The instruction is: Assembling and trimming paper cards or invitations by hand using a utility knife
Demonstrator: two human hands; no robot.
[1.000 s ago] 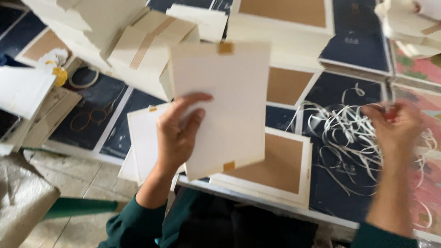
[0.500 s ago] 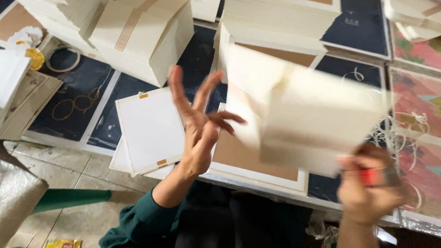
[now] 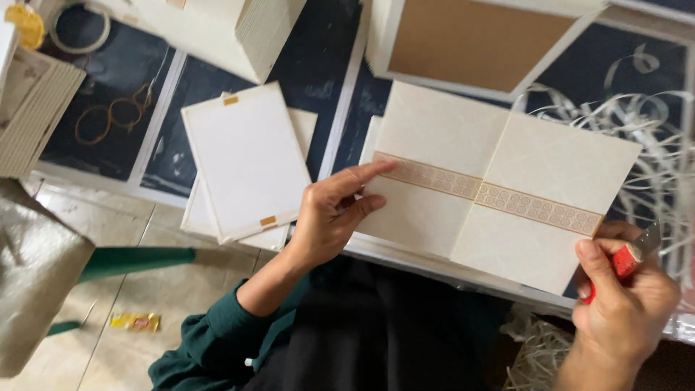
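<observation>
Right hand (image 3: 626, 304) pinches cream card (image 3: 499, 181) w/ tan patterned band, red-handled knife (image 3: 615, 268).

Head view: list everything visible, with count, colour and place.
folded card cover: one, cream with tan patterned band, centre.
flat white cards: small stack, white, left of centre.
open box: one, white with brown inside, top.
paper strips: a pile, white, right.
rubber bands: several, tan, upper left.
left hand: fingertips on the cover's left edge.
right hand: grips a red-handled cutter at the cover's right corner.
</observation>
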